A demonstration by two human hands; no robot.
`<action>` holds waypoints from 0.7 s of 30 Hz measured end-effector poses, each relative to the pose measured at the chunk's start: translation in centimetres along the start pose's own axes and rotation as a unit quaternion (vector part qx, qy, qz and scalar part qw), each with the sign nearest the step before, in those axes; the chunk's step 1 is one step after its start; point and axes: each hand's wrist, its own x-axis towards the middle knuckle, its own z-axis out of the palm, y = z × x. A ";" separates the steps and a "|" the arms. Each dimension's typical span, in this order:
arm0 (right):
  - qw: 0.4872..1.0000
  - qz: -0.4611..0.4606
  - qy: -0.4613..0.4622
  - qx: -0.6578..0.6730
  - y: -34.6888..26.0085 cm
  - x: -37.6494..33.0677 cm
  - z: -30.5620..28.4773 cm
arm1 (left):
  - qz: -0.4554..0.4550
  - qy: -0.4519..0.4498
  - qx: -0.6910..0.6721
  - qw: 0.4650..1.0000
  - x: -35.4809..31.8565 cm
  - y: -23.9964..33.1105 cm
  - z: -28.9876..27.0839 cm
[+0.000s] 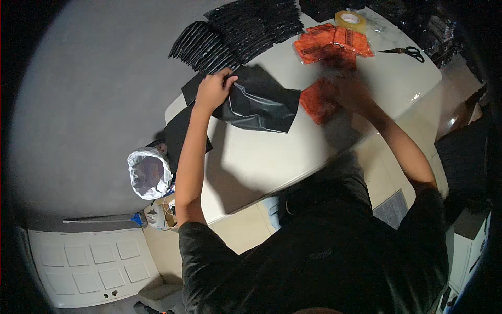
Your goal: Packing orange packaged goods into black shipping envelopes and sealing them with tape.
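Note:
A black plastic bag [256, 102] lies spread on the white table, its surface creased and shiny. At its upper left edge my left hand [213, 90] is closed, pinching the plastic. My right hand [353, 94] is smeared by motion at the right of the bag. An orange packet in clear wrapping [318, 100] is at its fingers and seems held, close to the bag's right end. Beyond it lies a loose pile of similar orange packets [334, 42].
Stacks of folded black bags [251, 31] line the table's far edge. A roll of tape [350, 20] and scissors [408, 52] lie at the far right. More black plastic [185, 131] hangs over the left edge, above a lined waste bin [150, 174].

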 end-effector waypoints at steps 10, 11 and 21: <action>0.862 0.117 0.138 0.473 -3.8 1.7 -4.1 | 0.180 0.119 -0.040 0.976 -5.9 5.8 -10.6; 0.862 0.117 0.140 0.473 -2.1 2.4 -4.4 | 0.231 0.125 0.025 0.965 -6.4 6.4 -11.2; 0.852 -0.109 0.194 0.475 -6.4 7.8 -7.9 | 0.324 0.112 0.052 0.938 -7.8 6.3 -8.8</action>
